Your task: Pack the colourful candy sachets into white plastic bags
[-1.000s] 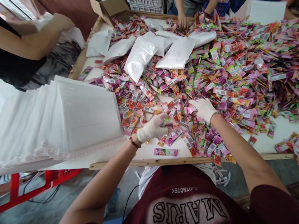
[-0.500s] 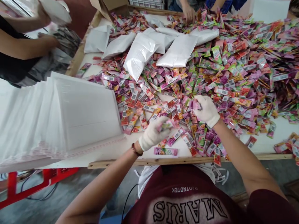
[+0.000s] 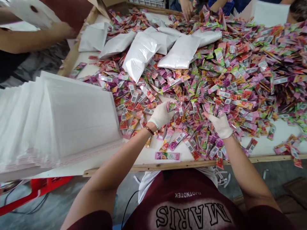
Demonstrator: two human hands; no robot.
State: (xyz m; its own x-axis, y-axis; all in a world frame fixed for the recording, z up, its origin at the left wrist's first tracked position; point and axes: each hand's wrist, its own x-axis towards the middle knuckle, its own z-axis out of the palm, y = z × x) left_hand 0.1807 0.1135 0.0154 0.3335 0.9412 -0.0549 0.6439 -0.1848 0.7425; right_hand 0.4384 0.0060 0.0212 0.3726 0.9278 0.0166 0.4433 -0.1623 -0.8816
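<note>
My left hand [image 3: 161, 115], in a white glove, is closed around a green and pink stick sachet [image 3: 171, 107] over the near part of the pile. To its right my right hand [image 3: 220, 125], also gloved, reaches into the heap with its fingers curled round several sachets [image 3: 215, 111]; its far fingertips are partly hidden among them. Loose sachets [image 3: 192, 124] in pink, purple, orange and green lie between the two hands. One purple sachet [image 3: 167, 156] rests by itself close to the table's front edge.
A row of white mailer envelopes [image 3: 81, 111] stands at the left. Filled white pouches [image 3: 141, 52] lie on the heap farther back. The table has a wooden rim [image 3: 153, 166]. A co-worker's arm [image 3: 35, 38] is at the upper left, and another person's hand [image 3: 187, 9] is at the far edge.
My left hand has moved away from me, farther onto the pile. My right hand has shifted right and slightly nearer to me. The co-worker's arms at the left have moved.
</note>
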